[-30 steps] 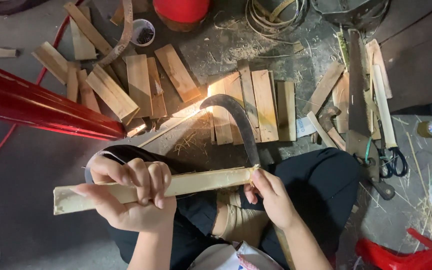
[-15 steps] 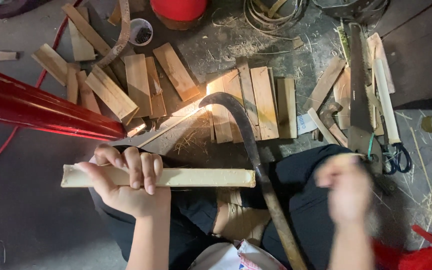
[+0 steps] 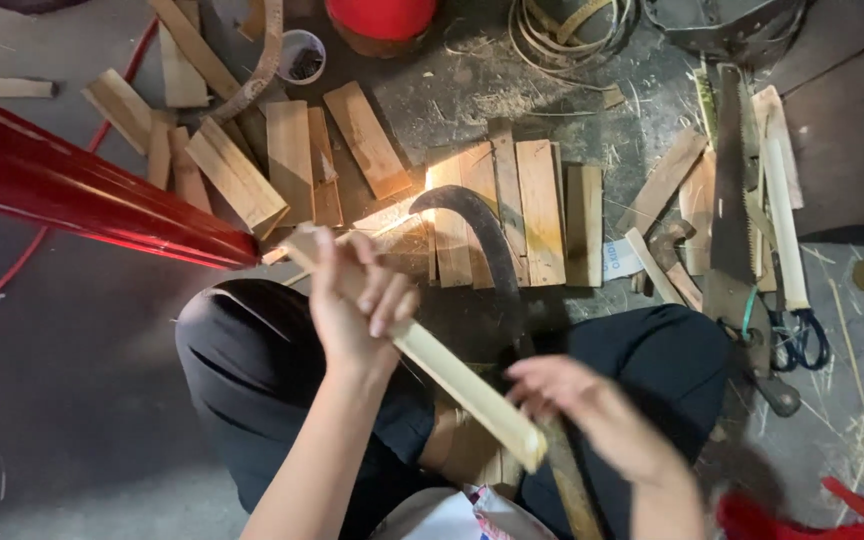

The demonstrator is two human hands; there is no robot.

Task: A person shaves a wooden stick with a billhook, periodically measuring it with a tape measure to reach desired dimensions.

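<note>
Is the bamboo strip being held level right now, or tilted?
Tilted. The left hand grips the bamboo strip near its upper end; it slants down toward the right hand.

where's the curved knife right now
In the head view the curved knife lies centre, blade arching over the row of wooden slats, its handle running down under the right hand, beside the bamboo strip.

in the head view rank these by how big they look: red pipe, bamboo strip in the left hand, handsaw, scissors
1. red pipe
2. bamboo strip, though nearness to the camera inflates it
3. handsaw
4. scissors
</note>
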